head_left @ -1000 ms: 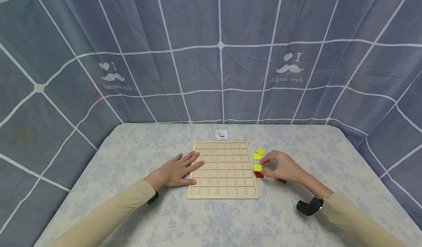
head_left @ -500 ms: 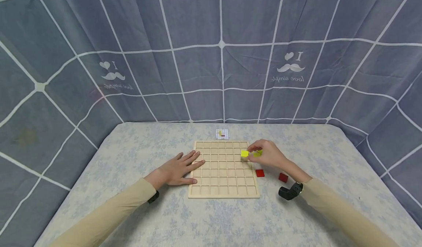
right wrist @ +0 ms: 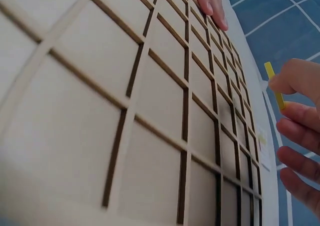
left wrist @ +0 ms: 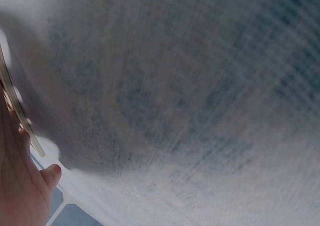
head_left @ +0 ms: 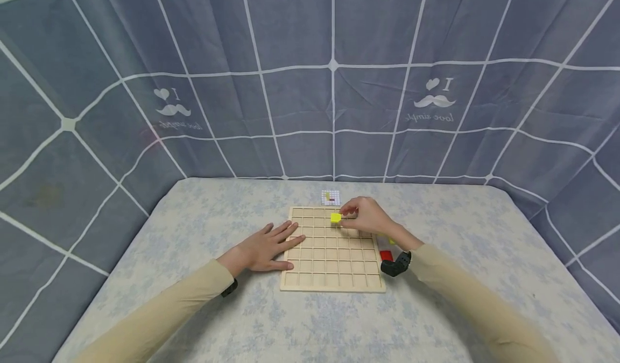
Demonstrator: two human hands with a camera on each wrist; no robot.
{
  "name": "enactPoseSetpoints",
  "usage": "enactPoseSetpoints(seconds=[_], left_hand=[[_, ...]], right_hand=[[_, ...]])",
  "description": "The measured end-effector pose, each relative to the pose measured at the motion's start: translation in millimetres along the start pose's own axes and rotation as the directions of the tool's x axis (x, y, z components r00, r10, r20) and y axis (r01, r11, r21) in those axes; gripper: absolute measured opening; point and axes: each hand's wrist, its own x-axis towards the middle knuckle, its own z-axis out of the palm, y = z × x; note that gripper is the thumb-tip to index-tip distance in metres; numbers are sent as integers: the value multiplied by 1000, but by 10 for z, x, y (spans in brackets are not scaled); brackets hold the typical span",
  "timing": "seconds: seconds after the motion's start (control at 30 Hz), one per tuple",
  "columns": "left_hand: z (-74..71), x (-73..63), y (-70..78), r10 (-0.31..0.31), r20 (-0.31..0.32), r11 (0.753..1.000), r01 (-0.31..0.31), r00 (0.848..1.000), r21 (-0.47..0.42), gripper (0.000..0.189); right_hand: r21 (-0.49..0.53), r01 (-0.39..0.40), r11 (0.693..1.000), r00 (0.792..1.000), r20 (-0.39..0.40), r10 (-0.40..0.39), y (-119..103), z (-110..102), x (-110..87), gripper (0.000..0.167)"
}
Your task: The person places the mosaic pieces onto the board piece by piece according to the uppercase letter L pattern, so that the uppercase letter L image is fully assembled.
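Observation:
A wooden grid board (head_left: 331, 285) lies on the table, its square compartments bare where I can see them. My left hand (head_left: 263, 249) rests flat on its left edge, fingers spread. Over the upper rows, my right hand (head_left: 368, 216) pinches a yellow square tile (head_left: 336, 218) between thumb and fingertip. The right wrist view shows that tile (right wrist: 274, 85) edge-on, held apart from the grid. A red tile (head_left: 386, 255) lies just right of the board. Another yellow tile (head_left: 392, 241) shows partly from under the right forearm.
Behind the board lies a small printed card (head_left: 331, 197) with a grid and coloured squares. A patterned cloth (head_left: 232, 320) covers the table. Blue curtains (head_left: 300, 105) with white lines stand behind and at both sides.
My right hand has carried the yellow tile from the tiles right of the board leftward and up, over the board's upper rows. The left hand keeps its place on the board.

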Motion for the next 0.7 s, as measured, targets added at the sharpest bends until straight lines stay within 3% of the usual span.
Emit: enactPoseSetpoints(seconds=[0.33,0.7], left_hand=[[5,8,10,-7,4,1000,7,1000,-8,72],[32,15,-11,-14,-1,1000,14,1000,3,72]], right_hand=[[-59,-3,998,999,53,6,-96,207,234,25],[-88,-18,996,997,74,24,-135,335,343,21]])
